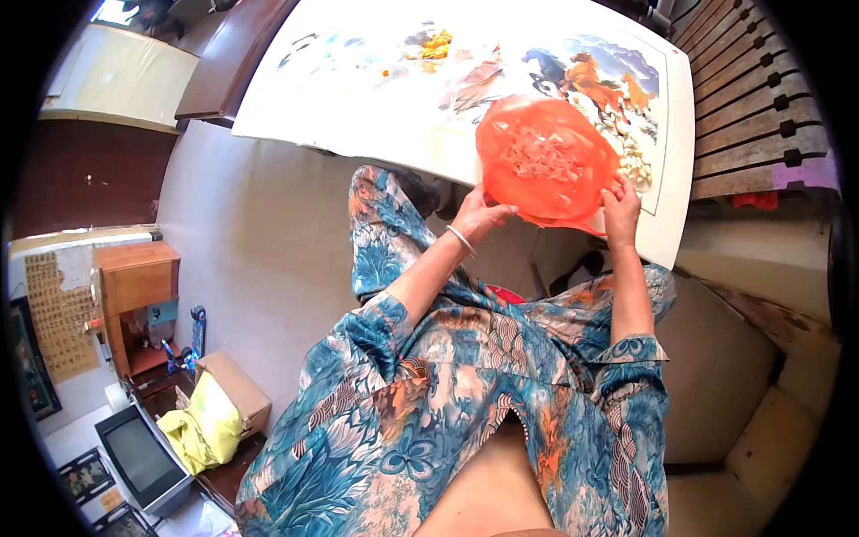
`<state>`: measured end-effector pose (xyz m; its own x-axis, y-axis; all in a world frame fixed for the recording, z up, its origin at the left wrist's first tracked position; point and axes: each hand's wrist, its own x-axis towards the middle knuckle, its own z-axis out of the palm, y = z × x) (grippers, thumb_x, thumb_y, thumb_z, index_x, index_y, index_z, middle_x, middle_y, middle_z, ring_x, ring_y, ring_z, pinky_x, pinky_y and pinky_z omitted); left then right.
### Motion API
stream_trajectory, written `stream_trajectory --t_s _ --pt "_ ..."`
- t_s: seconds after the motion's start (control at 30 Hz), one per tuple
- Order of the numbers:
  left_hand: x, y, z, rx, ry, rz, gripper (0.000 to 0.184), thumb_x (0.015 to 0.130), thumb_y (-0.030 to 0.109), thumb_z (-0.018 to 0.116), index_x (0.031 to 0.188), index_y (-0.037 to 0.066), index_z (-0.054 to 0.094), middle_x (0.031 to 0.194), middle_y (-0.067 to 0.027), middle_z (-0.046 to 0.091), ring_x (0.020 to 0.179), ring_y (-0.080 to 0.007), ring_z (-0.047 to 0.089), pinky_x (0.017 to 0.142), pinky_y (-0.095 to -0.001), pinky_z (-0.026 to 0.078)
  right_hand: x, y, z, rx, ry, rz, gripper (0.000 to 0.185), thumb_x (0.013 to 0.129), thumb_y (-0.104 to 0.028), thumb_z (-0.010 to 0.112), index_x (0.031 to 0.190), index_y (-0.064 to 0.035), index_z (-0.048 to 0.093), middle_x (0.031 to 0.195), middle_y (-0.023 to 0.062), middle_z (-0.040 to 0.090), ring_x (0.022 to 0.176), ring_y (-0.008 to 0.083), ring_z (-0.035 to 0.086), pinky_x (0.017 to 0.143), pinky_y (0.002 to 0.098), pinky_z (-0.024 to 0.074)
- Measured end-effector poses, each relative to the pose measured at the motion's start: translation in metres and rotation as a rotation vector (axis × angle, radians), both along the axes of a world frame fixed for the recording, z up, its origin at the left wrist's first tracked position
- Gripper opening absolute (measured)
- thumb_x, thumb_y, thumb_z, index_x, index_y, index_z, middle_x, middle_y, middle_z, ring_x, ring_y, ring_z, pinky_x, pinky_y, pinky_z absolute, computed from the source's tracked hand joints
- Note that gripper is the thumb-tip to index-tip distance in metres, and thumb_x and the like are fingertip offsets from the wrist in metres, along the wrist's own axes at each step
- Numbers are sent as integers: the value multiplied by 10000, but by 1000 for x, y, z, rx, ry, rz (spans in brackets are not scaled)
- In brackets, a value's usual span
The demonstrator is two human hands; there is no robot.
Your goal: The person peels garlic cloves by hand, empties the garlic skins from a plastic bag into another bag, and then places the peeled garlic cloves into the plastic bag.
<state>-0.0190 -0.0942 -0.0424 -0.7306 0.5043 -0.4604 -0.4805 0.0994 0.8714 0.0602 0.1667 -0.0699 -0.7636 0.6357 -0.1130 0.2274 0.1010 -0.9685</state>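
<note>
A thin red plastic bag [580,191] is spread wide at the near edge of the table, with pale flaky scraps [541,154] that look like garlic skins inside it. My left hand [483,217] pinches the bag's near left rim, and a pale bangle circles that wrist. At the near right rim, the fingers of my right hand [620,211] are closed on the same bag. Just beyond the right hand lies a heap of whitish pieces [635,161] resembling garlic cloves, partly hidden by the bag.
The white tabletop [358,107] carries a picture of horses [586,76] and a small orange-yellow pile [437,45]. A slatted wooden bench [761,107] stands to the right. At lower left are a cardboard box [237,389], a yellow bag [208,421] and a wooden cabinet [134,259].
</note>
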Motion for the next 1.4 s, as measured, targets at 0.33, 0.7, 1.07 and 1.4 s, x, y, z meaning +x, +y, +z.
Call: stream_trajectory --t_s 0.33,0.7,1.07,1.4 --pt "-17 -3 -1 213 -57 195 202 871 63 532 1058 11 588 912 -76 657 787 -174 645 725 -316 539 -12 -47 69 -188 150 14 291 837 0 526 1120 64 552 893 75 629 737 107 602 630 218 493" --pt "-26 -42 87 565 99 255 217 894 82 512 1100 28 552 1060 -57 601 1020 -165 553 863 -362 458 -16 -62 141 -329 426 116 252 857 11 512 1095 73 563 877 87 632 728 109 563 692 223 467" --pt "-6 -84 138 652 282 408 330 887 62 449 1198 -45 470 1193 -155 529 1153 -275 482 1013 -418 365 -20 -123 164 -405 339 561 447 835 -127 616 1249 -22 486 1148 98 540 982 159 551 871 266 455" --pt "71 -95 70 456 -174 232 172 869 68 553 1030 15 582 1037 -52 594 977 -147 555 895 -294 436 9 -217 91 367 457 618 398 680 -19 616 1075 -26 567 997 146 593 931 321 570 819 376 468"
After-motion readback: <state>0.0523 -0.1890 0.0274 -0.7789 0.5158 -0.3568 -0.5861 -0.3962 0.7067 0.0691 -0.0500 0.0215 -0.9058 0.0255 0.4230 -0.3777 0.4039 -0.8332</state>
